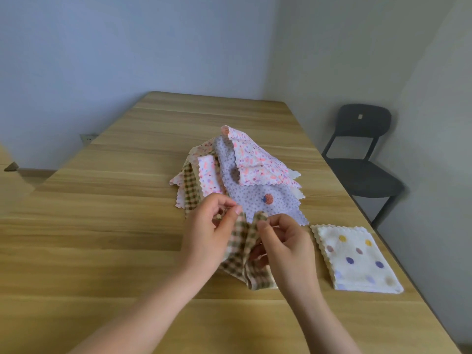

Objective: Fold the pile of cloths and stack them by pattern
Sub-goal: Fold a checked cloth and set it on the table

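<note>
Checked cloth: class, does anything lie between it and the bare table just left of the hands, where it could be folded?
Nothing visible does. The left hand and right hand pinch the checked cloth; the table left of them shows bare wood. The pile lies beyond.

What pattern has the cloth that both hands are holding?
The held cloth is a brown-and-cream check, clearest in the head view.

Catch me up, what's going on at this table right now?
A person is working on a brown checked cloth, pinching its upper edge with the left hand and the right hand, just in front of the pile of unfolded cloths. One white polka-dot cloth already lies folded flat on the table to the right. No other folded stack shows.
</note>
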{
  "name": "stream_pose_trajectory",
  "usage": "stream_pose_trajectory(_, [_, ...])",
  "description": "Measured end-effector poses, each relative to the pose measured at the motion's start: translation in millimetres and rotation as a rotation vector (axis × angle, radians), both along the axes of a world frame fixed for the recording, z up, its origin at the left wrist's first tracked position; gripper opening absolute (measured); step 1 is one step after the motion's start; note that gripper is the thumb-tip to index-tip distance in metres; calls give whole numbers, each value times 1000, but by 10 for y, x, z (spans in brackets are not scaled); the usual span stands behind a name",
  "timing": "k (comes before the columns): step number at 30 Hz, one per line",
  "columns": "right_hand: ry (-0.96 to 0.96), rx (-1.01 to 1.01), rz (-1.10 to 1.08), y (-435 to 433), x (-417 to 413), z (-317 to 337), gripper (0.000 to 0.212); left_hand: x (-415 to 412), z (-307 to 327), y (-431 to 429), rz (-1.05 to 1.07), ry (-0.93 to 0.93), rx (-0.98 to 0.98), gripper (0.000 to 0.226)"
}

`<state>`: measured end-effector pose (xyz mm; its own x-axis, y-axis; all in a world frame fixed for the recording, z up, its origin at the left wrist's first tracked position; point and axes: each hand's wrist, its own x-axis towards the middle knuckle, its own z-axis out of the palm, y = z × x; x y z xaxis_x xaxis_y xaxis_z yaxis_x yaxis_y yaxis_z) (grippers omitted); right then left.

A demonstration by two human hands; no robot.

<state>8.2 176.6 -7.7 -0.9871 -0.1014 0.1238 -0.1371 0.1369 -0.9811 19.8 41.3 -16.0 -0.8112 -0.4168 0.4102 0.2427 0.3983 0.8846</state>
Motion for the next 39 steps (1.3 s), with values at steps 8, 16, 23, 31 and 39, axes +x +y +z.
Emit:
stream_pose_trajectory(8, [29, -88, 32, 55, 17, 63, 17, 121, 104, -42, -242, -293, 410, 26])
stream_pose_trajectory(16, [58, -190, 84, 69, 36, 144, 19, 146, 171, 43, -124, -178, 257, 14])
stream_pose_trajectory(23, [6, -209, 186, 107, 29, 170, 25, 201, 235, 54, -201, -136, 232, 11])
stream_pose_trajectory(31, [130, 42, 300, 153, -10, 47, 48, 158, 243, -51, -202, -202, 274, 8])
stream_pose_trajectory(39, [31, 10, -68, 259, -108, 45, 21, 100, 220, -84, -225, -238, 470, 18])
